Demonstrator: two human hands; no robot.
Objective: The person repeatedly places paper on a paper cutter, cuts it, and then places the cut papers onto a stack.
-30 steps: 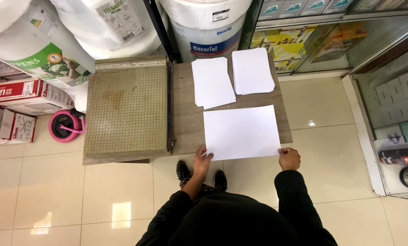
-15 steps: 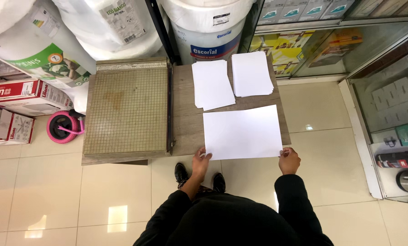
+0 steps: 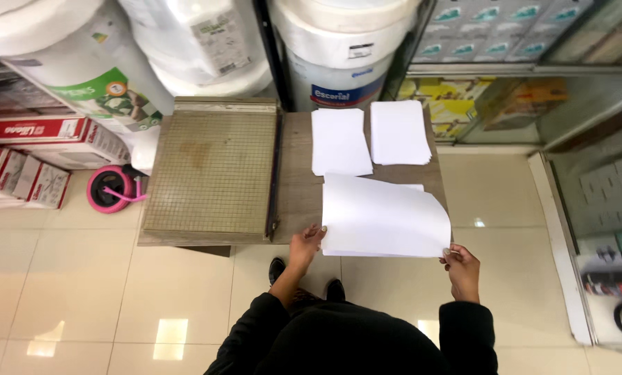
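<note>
Two hands pinch our big sheet (image 3: 384, 219) on the bench (image 3: 297, 167): left hand (image 3: 305, 244) at near-left corner, right hand (image 3: 460, 265) at near-right; long axis L-R, fingers closed on edges.

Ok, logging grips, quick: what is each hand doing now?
Left hand: closed on the large paper sheets, near corner.
Right hand: pinching their right corner.

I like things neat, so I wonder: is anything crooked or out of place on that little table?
Mostly tidy. Two small paper stacks lie flat and side by side. The large sheet does stand out: its far right corner curls up off the table while the left hand and right hand grip its near corners. Nothing is spilled or torn.
</note>
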